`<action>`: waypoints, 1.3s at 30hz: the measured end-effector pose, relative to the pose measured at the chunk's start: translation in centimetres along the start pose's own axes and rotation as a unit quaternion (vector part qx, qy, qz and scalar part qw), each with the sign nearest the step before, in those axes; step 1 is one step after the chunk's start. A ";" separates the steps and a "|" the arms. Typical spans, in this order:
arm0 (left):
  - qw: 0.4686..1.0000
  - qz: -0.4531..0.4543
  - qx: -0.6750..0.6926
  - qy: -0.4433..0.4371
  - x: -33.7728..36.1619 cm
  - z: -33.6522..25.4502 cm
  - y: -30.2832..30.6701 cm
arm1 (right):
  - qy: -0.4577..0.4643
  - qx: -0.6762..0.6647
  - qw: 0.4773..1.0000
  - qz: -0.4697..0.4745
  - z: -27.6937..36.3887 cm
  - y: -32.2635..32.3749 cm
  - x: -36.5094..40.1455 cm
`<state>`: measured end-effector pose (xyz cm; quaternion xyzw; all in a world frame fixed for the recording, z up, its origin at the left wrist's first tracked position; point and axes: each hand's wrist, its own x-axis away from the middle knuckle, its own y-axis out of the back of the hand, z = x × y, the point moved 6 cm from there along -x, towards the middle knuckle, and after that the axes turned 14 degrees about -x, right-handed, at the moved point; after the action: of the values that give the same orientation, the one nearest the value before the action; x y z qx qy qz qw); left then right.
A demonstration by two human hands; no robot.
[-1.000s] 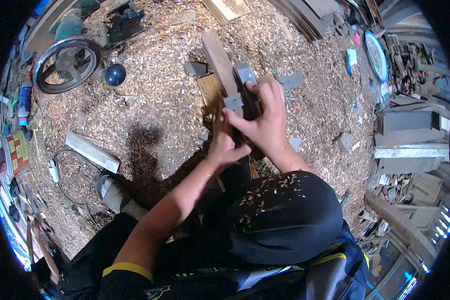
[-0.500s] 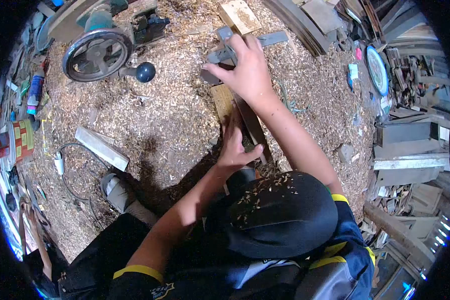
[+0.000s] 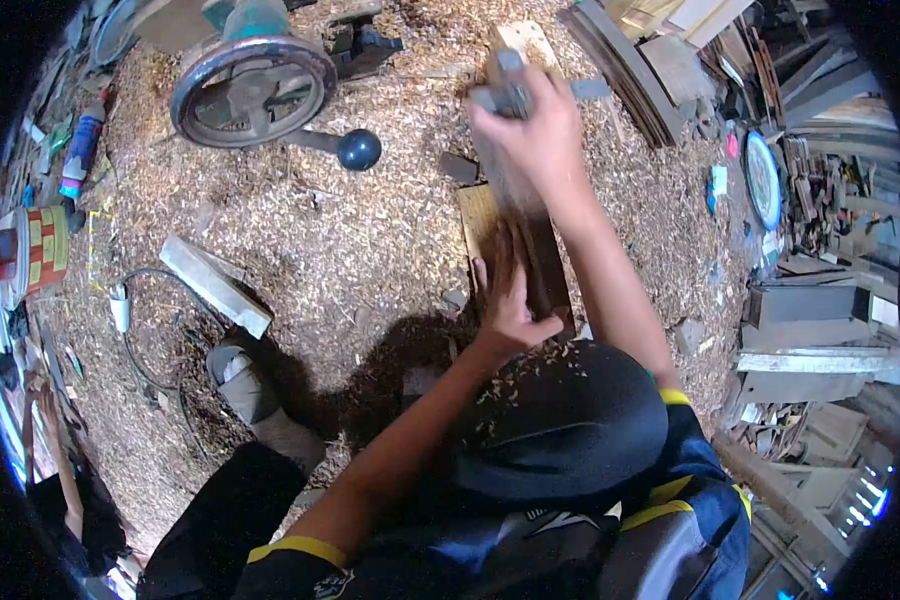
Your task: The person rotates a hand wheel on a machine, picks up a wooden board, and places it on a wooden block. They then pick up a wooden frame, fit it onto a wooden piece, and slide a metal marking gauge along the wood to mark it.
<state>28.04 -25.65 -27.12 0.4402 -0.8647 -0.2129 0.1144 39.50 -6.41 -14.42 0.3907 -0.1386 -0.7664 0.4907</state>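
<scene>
My right hand (image 3: 550, 130) is wrapped round a grey tool (image 3: 511, 92) at the far end of a dark wooden plank (image 3: 548, 270). Motion blurs the tool's details. Lower down, my left hand (image 3: 510, 305) rests against the plank, its fingers stretched out and its thumb apart. Beside those fingers lies a yellowish board (image 3: 478, 215). A small dark block (image 3: 459, 167) sits just beyond this board. The near end of the plank reaches the dark cap at the bottom of the view.
A handwheel (image 3: 253, 92) with a black ball knob (image 3: 359, 150) stands at upper left. Wood shavings cover the floor. A pale wood offcut (image 3: 215, 285) and a cable lie left; stacked planks (image 3: 625, 75) are upper right. Another person's arm (image 3: 65, 470) shows at lower left.
The view has shifted, moving the handwheel and plank rightward in the picture. My right hand has closed more round the tool, which now covers the plank's far end. My left hand stays by the plank.
</scene>
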 end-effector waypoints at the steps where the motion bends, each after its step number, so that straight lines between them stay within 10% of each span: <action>1: 1.000 -0.008 -0.006 -0.019 0.3 -0.2 0.2 | 0.033 0.037 0.999 -0.009 -1.0 -1.4 -2.0; 4: 1.000 -0.013 0.003 0.001 0.6 0.2 0.1 | -0.120 -0.070 0.990 0.037 -2.9 -1.5 -5.2; 10: 1.000 -0.006 -0.014 -0.011 0.5 -0.1 0.6 | -0.141 -0.072 0.986 -0.043 -5.2 0.4 -3.0; 16: 0.999 0.001 0.018 -0.052 0.7 0.7 0.5 | 0.045 -0.012 0.986 -0.163 -3.1 6.5 0.4; 24: 0.999 0.016 0.032 -0.041 -1.3 0.9 4.3 | -0.196 -0.011 0.966 -0.167 -8.1 14.4 11.5; 30: 0.996 -0.069 0.031 -0.041 -7.9 1.2 10.1 | -0.038 0.152 0.983 -0.100 -5.5 12.0 19.3; 39: 0.972 -0.195 -0.076 -0.106 -16.1 -0.9 10.6 | -0.218 0.028 0.960 -0.173 -8.6 12.2 19.9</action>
<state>30.25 -7.25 -21.53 0.5651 -0.7508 -0.3418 0.0114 49.44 -27.89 -21.94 0.2457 -0.1941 -0.9021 0.2968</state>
